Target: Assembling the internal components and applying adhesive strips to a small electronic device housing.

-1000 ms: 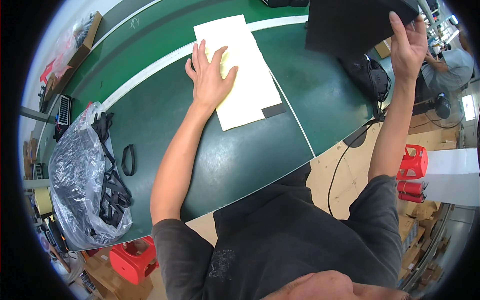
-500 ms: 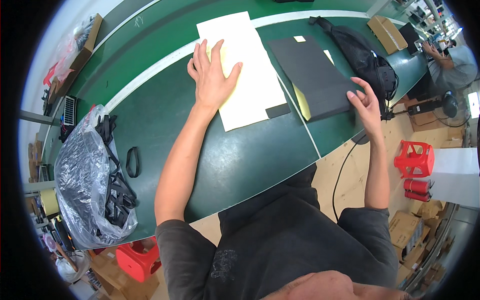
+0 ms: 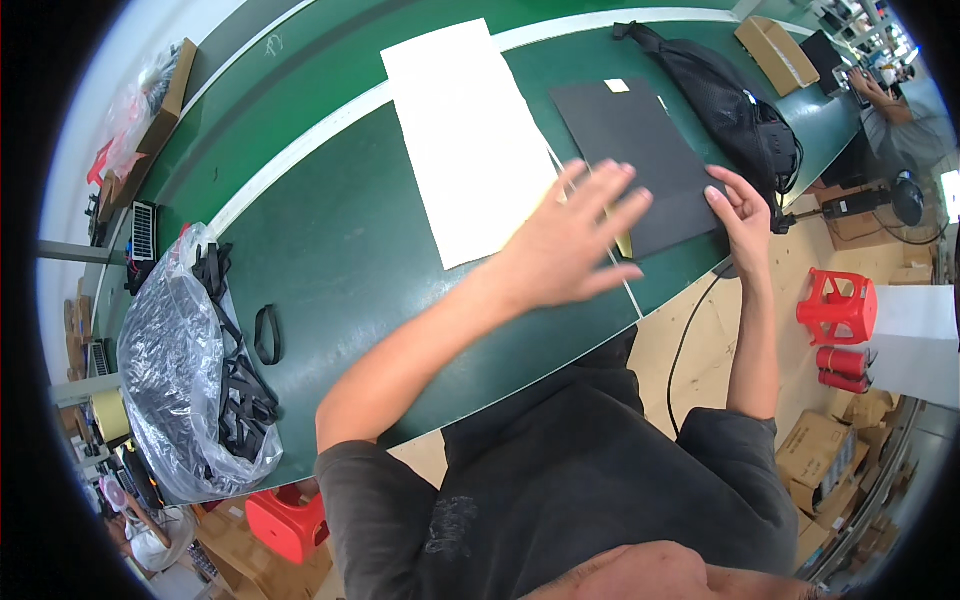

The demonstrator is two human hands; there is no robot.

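A black flat sheet (image 3: 640, 135) lies on the green table in front of me, to the right. A small white patch (image 3: 617, 87) sits at its far edge, and a bit of yellow shows along its near left side. My right hand (image 3: 742, 212) has thumb and fingers closed on the sheet's right edge. Blurred a little by motion, my left hand (image 3: 580, 240) hovers with fingers spread over the sheet's left edge, holding nothing. Left of it lies a long cream-white sheet (image 3: 455, 130), whose near right corner is hidden by the left hand.
A clear plastic bag of black straps (image 3: 170, 370) lies at the left, with a single black strap loop (image 3: 267, 334) beside it. A black mesh bag (image 3: 715, 95) and an open cardboard box (image 3: 776, 56) stand at the right. Red stools (image 3: 838, 308) are on the floor.
My left hand has left the cream-white sheet and moved right and nearer, to the black sheet's left edge. The black sheet and my right hand have shifted slightly right and nearer.
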